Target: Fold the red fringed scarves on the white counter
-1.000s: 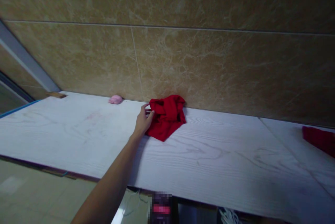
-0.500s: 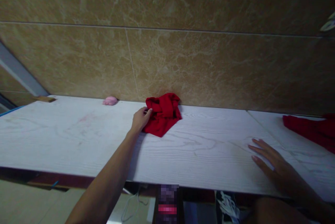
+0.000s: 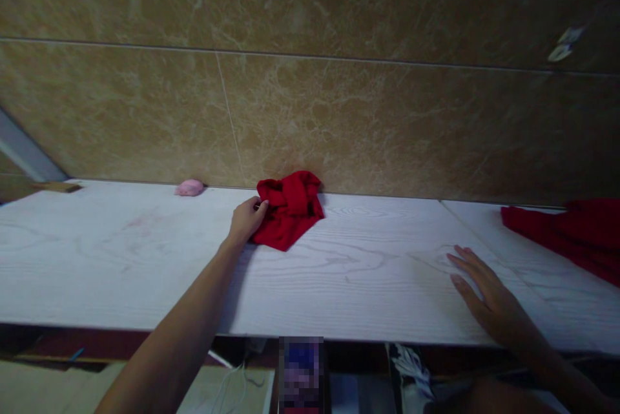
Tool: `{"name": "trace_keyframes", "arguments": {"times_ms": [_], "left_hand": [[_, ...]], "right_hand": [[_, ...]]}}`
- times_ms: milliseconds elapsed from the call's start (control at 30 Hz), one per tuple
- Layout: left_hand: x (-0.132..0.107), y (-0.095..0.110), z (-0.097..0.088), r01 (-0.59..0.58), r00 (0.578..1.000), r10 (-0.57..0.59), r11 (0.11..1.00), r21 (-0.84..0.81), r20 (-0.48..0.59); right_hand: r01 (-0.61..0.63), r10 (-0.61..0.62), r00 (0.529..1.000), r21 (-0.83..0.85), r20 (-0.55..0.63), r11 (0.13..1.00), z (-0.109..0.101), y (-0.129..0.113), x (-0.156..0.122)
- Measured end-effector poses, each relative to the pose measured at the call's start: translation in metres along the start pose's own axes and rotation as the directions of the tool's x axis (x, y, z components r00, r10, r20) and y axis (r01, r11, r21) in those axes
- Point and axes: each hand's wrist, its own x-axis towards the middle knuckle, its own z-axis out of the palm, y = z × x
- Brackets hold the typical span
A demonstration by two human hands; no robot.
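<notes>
A crumpled red cloth point(image 3: 289, 208) lies on the white wood-grain table point(image 3: 121, 259) against the tiled wall. My left hand point(image 3: 246, 220) reaches far forward and its fingers pinch the cloth's left edge. My right hand point(image 3: 484, 294) rests flat on the tabletop near the front right, fingers stretched out, holding nothing.
A second red cloth point(image 3: 571, 236) is spread at the table's right end. A small pink lump point(image 3: 189, 188) sits by the wall to the left, and a wooden piece point(image 3: 58, 186) at the far left corner. Cables and dark items lie below the table's front edge.
My right hand has come into view and settled flat on the table. My left hand stays at the red cloth's edge; the view has shifted right.
</notes>
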Motion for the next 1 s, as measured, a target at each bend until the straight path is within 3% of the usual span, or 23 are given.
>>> {"name": "trace_keyframes", "arguments": {"times_ms": [233,400,500,633,733,800,867,1000], "left_hand": [[0.0,0.001,0.0,0.016,1.0,-0.017,0.999,0.048,0.011],[0.001,-0.002,0.002,0.02,0.999,-0.019,1.0,-0.016,0.028],[0.003,-0.004,0.005,0.015,1.0,-0.017,0.985,-0.174,-0.006],[0.008,-0.008,0.004,-0.047,0.973,-0.062,0.89,-0.454,-0.222],[0.011,-0.01,0.0,0.018,0.972,-0.14,0.845,-0.535,-0.189],[0.013,-0.008,-0.003,0.089,0.98,-0.169,0.849,-0.521,-0.108],[0.015,0.001,-0.007,0.121,0.989,-0.146,0.907,-0.404,-0.032],[0.025,0.046,-0.021,-0.049,0.996,0.03,0.973,-0.226,-0.089]], "right_hand": [[-0.01,0.009,1.0,0.016,0.017,1.0,-0.004,-0.006,0.003],[-0.03,0.03,1.0,0.052,-0.001,0.998,-0.008,-0.01,0.006],[-0.024,0.025,1.0,0.081,-0.01,0.996,-0.009,-0.011,0.007],[-0.007,0.013,0.999,0.147,-0.038,0.989,-0.007,-0.009,0.005],[0.009,0.005,0.997,0.19,-0.074,0.982,-0.006,-0.009,0.002],[0.01,0.006,0.997,0.195,-0.078,0.981,-0.006,-0.008,0.0],[0.027,-0.009,0.996,0.198,-0.091,0.98,-0.006,-0.007,0.0],[0.077,-0.045,0.992,0.278,-0.121,0.957,-0.011,-0.002,0.014]]}}
